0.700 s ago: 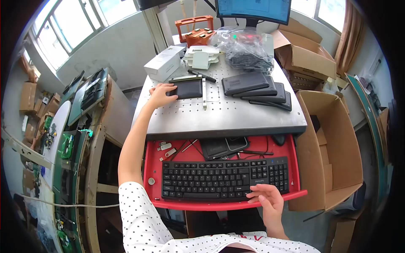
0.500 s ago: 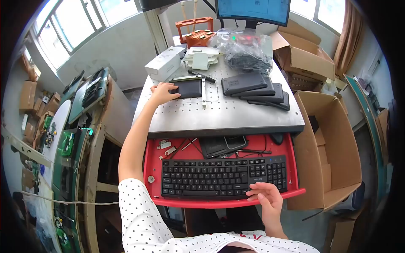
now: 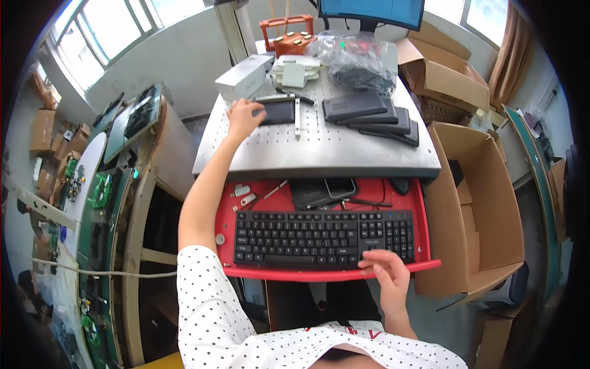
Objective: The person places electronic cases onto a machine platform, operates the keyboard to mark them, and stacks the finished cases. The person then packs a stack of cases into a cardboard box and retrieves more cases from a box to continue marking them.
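Observation:
My left hand [image 3: 244, 118] is at the left end of a flat black case [image 3: 279, 112], its fingers bent against that edge. The case lies on the perforated metal tabletop [image 3: 295, 152], against a metal bracket [image 3: 297, 117] on its right. Over the lower right of a black keyboard [image 3: 301, 238] is my right hand [image 3: 388, 272], fingers loosely apart and holding nothing. The keyboard rests in a red drawer [image 3: 344, 275]. Several black cases [image 3: 356, 106] are stacked and fanned on the right of the tabletop.
A white box [image 3: 243, 77], pale flat parts [image 3: 295, 72], clear plastic bags [image 3: 356, 61], an orange rack [image 3: 289, 42] and a monitor [image 3: 372, 12] stand at the back. An open cardboard box [image 3: 476, 209] is on the right; shelving [image 3: 114, 197] holds electronics on the left.
The view has tilted, so the tabletop and drawer appear higher in the picture. My left hand still touches the case's left end, its fingers more raised. My right hand remains beside the keyboard.

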The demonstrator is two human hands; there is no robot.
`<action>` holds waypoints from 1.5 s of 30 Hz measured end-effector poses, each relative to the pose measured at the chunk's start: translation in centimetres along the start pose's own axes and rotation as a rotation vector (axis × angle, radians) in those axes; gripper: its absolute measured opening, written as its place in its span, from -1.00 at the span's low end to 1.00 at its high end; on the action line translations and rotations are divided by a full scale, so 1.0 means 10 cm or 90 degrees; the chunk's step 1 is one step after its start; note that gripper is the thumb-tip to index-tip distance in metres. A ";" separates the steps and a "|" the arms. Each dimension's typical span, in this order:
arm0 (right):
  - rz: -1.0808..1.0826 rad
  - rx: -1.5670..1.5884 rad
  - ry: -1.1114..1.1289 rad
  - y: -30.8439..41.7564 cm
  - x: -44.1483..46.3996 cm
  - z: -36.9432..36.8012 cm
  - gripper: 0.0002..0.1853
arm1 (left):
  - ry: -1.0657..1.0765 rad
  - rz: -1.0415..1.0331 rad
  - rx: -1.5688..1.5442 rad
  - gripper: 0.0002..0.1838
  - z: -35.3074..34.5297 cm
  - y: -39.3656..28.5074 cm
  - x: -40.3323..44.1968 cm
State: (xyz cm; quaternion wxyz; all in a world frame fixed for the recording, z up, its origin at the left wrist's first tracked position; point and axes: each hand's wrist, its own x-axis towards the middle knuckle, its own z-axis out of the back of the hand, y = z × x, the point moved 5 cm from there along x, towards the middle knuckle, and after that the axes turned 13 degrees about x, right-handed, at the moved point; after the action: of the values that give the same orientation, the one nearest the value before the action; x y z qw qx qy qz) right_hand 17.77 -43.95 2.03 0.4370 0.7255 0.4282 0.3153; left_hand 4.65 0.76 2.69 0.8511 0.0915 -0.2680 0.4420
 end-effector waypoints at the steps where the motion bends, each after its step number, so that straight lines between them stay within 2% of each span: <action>1: 0.013 -0.034 0.007 0.01 0.03 0.03 -0.80 | -0.121 -0.058 -0.064 -0.87 0.20 -0.08 -0.06; 2: 0.023 -0.068 0.014 0.00 0.05 0.05 -0.81 | -0.184 -0.122 -0.076 -0.88 0.36 -0.13 -0.19; 4: 0.030 -0.150 0.027 -0.05 0.16 0.11 -0.83 | -0.084 -0.081 -0.173 -0.88 0.86 -0.34 -0.58; 6: 0.057 -0.284 0.044 -0.12 0.27 0.13 -0.83 | -0.023 -0.095 -0.154 -0.87 1.32 -0.54 -1.13; 9: 0.111 -0.403 0.110 -0.16 0.44 -0.06 -0.84 | -0.011 -0.120 -0.202 -0.82 1.83 -0.74 -2.07; 12: 0.126 -0.481 0.180 -0.28 0.58 -0.25 -0.82 | 0.039 0.062 -0.303 -0.82 1.90 -0.86 -3.11; 16: 0.195 -0.605 0.330 -0.63 0.72 -0.48 -0.72 | 0.119 0.465 -0.528 -0.84 1.54 -1.11 -4.26; 18: 0.214 -0.659 0.409 -0.80 0.81 -0.73 -0.65 | 0.143 0.538 -0.600 -0.83 1.41 -1.31 -4.56; 21: 0.290 -0.763 0.476 -1.08 0.99 -1.02 -0.56 | 0.175 0.499 -0.583 -0.83 1.44 -1.44 -4.52; 24: 0.288 -0.802 0.500 -1.32 1.13 -1.16 -0.55 | 0.159 0.433 -0.549 -0.83 1.50 -1.36 -4.35; 32: 0.341 -0.834 0.526 -1.40 1.13 -1.30 -0.55 | 0.065 0.483 -0.475 -0.84 1.53 -0.97 -4.36; 36: 0.499 -0.904 0.553 -1.46 1.06 -1.41 -0.81 | 0.074 0.506 -0.456 -0.84 1.50 -0.91 -4.44; 37: 0.576 -0.950 0.551 -1.48 1.03 -1.46 -0.88 | 0.067 0.504 -0.456 -0.84 1.49 -0.90 -4.44; 41: 0.511 -1.056 0.631 -1.60 0.97 -1.58 -0.91 | 0.058 0.520 -0.454 -0.84 1.49 -0.90 -4.44; 45: 0.444 -1.057 0.625 -1.58 0.91 -1.64 -0.89 | 0.037 0.516 -0.453 -0.84 1.54 -0.93 -4.43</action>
State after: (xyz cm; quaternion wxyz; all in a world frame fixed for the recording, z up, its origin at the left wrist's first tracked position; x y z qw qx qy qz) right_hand 2.60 -25.84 -4.65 0.4621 0.0692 -0.0280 0.8837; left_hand -14.27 -41.94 -7.41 0.5977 -0.3256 -0.3913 0.6194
